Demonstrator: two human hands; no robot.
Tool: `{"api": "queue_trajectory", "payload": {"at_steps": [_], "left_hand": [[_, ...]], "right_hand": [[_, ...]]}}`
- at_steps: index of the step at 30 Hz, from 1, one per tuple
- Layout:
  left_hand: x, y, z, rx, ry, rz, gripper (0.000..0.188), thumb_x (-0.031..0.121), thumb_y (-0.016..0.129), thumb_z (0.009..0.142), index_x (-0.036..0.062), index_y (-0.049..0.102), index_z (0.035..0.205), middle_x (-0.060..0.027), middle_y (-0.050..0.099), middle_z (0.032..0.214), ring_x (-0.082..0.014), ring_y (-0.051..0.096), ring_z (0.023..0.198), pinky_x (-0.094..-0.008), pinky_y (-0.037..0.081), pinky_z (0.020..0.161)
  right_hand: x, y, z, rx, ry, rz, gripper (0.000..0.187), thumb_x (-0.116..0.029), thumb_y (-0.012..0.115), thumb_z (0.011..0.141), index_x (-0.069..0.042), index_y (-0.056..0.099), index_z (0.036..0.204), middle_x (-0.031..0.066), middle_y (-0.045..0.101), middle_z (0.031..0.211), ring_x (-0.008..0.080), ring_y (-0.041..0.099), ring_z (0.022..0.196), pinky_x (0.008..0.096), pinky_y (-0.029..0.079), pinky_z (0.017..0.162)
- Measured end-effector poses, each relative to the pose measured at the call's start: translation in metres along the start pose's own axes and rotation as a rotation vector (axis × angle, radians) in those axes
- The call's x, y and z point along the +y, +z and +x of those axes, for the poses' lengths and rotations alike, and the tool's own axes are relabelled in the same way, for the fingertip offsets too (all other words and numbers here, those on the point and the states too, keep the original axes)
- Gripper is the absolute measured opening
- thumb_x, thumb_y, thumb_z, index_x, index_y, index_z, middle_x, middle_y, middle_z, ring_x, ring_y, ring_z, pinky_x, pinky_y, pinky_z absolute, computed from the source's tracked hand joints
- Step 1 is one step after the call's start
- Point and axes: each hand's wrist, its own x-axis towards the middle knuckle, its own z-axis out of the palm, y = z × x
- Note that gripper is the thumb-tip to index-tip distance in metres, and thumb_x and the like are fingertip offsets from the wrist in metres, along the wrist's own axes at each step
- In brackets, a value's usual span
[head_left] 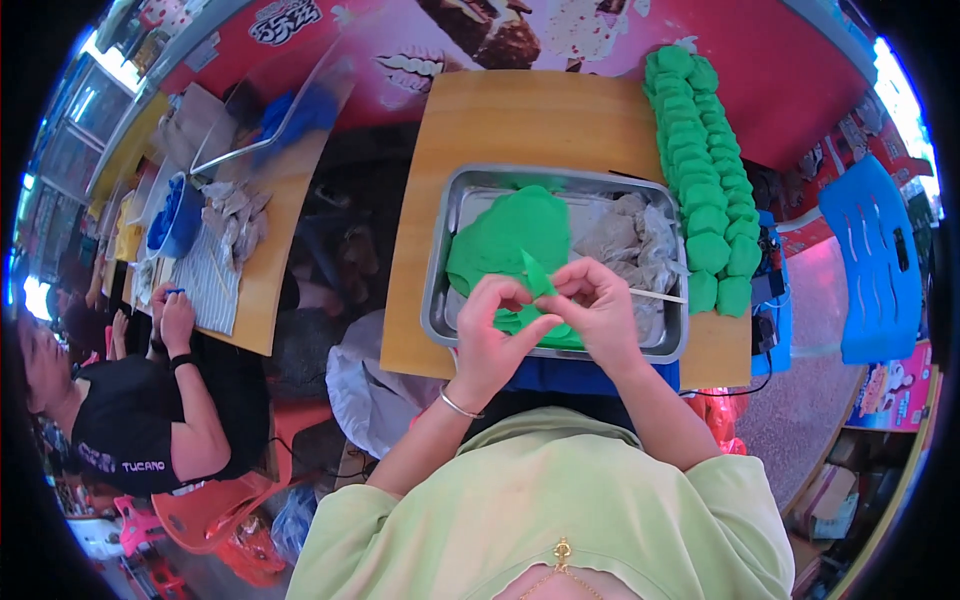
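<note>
My left hand [492,335] and my right hand [600,305] meet over the near edge of a metal tray [452,262], both pinching a green dough wrapper [537,275] that is folded up between the fingertips. A thin stick [655,295] pokes out from my right hand toward the right. Inside the tray lies a stack of round green wrappers [510,235] on the left and a grey-brown filling [625,238] on the right. Two rows of finished green dumplings [705,170] run along the right side of the wooden table [510,125].
A person in a black shirt [140,430] sits at the left, hands at a second wooden table [265,270] holding grey dumplings [232,220] and a blue bowl [178,215]. A blue plastic chair [880,260] stands at the right. Red stools [215,520] stand lower left.
</note>
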Motion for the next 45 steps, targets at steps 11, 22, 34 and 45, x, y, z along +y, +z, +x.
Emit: {"api": "queue_trajectory", "payload": {"at_steps": [11, 22, 34, 45], "left_hand": [[-0.005, -0.007, -0.001, -0.147, -0.390, -0.403, 0.014, 0.000, 0.070, 0.079, 0.0019, 0.056, 0.083, 0.0016, 0.058, 0.074, -0.0049, 0.056, 0.067, -0.0187, 0.047, 0.058], [-0.003, 0.004, 0.003, 0.035, -0.058, 0.145, 0.018, -0.001, 0.068, 0.074, 0.0030, 0.057, 0.087, -0.0064, 0.059, 0.079, -0.0138, 0.059, 0.069, -0.0250, 0.048, 0.055], [0.001, 0.001, 0.010, -0.024, 0.048, 0.359, 0.020, -0.002, 0.068, 0.071, 0.0026, 0.060, 0.088, -0.0096, 0.059, 0.078, -0.0202, 0.061, 0.070, -0.0286, 0.049, 0.057], [-0.008, 0.002, 0.002, -0.007, -0.126, 0.043, 0.026, -0.005, 0.066, 0.072, -0.0006, 0.059, 0.096, -0.0072, 0.061, 0.083, -0.0146, 0.061, 0.069, -0.0267, 0.051, 0.061]], "right_hand": [[0.008, -0.003, 0.001, -0.089, 0.087, -0.014, 0.022, -0.002, 0.068, 0.079, -0.005, 0.054, 0.095, -0.0027, 0.055, 0.074, 0.0020, 0.051, 0.066, 0.0174, 0.041, 0.060], [0.011, 0.010, -0.004, -0.010, -0.193, -0.448, 0.022, -0.007, 0.059, 0.084, 0.001, 0.054, 0.104, 0.0070, 0.058, 0.076, 0.0126, 0.055, 0.064, 0.0265, 0.045, 0.061], [0.000, 0.012, -0.005, 0.004, -0.142, -0.526, 0.021, -0.003, 0.059, 0.083, -0.002, 0.050, 0.102, 0.0055, 0.055, 0.076, 0.0098, 0.052, 0.061, 0.0249, 0.043, 0.055], [-0.025, 0.019, -0.005, -0.151, -0.241, -0.769, 0.031, -0.004, 0.061, 0.077, -0.006, 0.050, 0.106, 0.0090, 0.052, 0.070, 0.0215, 0.053, 0.059, 0.0321, 0.044, 0.055]]}}
